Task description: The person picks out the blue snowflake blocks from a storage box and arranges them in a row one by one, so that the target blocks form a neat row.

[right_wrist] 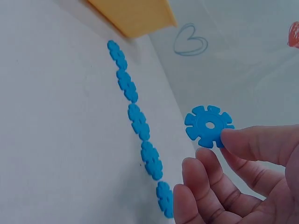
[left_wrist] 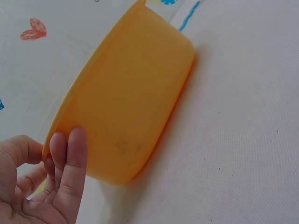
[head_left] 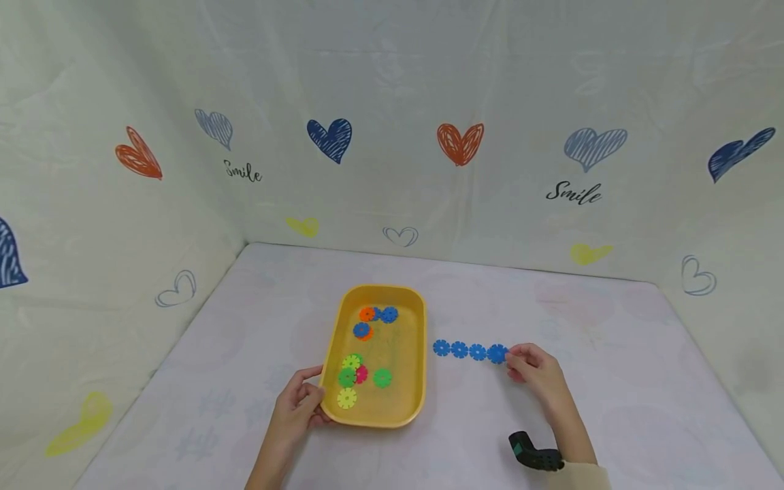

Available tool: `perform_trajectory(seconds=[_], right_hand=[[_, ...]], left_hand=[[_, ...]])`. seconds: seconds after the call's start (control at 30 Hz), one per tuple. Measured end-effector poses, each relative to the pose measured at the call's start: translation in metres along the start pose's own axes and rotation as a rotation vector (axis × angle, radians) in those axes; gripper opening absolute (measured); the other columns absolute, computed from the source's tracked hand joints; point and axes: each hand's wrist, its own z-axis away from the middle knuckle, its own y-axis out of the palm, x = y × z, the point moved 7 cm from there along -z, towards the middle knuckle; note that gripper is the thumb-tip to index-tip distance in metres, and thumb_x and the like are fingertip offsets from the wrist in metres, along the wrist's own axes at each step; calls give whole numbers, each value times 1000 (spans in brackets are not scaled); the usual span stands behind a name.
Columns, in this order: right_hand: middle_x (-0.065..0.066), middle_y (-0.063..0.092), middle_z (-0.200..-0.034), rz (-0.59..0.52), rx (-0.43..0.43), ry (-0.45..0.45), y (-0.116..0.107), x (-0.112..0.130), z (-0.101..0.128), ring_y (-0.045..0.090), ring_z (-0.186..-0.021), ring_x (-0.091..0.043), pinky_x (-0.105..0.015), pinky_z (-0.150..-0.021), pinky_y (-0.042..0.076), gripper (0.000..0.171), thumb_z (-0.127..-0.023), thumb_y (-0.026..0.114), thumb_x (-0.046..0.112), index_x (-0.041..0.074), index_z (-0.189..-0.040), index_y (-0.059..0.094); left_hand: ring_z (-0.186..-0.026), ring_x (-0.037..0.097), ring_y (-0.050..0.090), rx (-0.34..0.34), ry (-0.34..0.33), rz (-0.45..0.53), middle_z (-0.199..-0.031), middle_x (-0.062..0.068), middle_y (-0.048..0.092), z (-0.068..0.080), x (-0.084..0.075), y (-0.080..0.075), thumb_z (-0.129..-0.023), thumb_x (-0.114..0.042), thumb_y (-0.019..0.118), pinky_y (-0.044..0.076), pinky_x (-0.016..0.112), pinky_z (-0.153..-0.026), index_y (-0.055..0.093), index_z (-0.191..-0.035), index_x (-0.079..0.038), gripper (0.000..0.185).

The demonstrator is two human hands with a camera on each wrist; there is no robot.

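My left hand (head_left: 290, 412) grips the near left rim of a yellow plastic tray (head_left: 401, 340); the left wrist view shows its fingers against the outer wall. Between thumb and fingers, my right hand (head_left: 540, 374) pinches a blue snowflake disc (right_wrist: 198, 126) with a notched edge and a centre hole. This disc is raised off the table, near the right end of a row of several matching blue discs (right_wrist: 139, 126) lying flat. In the head view it overlaps the end of that row.
Inside the tray lie an orange disc (head_left: 367, 314), blue discs (head_left: 390, 314), a pink disc (head_left: 362, 374), green discs (head_left: 382, 378) and yellow discs (head_left: 346, 399). A black band (head_left: 535, 454) sits at the right wrist. White curtains (head_left: 392, 82) printed with hearts enclose the pale table (head_left: 490, 286).
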Motion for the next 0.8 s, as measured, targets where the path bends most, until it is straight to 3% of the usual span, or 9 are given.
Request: perform_trajectory(seconds=[0.43, 0.8], right_hand=[[6, 60, -73, 21, -58, 98, -35, -34, -4, 56, -66, -3, -15, -61, 49, 37, -89, 53, 23, -5, -113, 49], [3, 61, -74, 12, -94, 153, -50, -55, -8, 56, -64, -3, -15, -55, 50, 41, -92, 49, 25, -9, -114, 46]], left_hand=[[-58, 17, 59, 13, 16, 21, -75, 6, 50, 1, -1, 1, -89, -5, 48, 55, 29, -57, 43, -128, -7, 40], [-56, 18, 59, 0, 17, 6, -73, 6, 50, 1, -3, 1, -88, -3, 49, 55, 30, -56, 44, -127, -6, 39]])
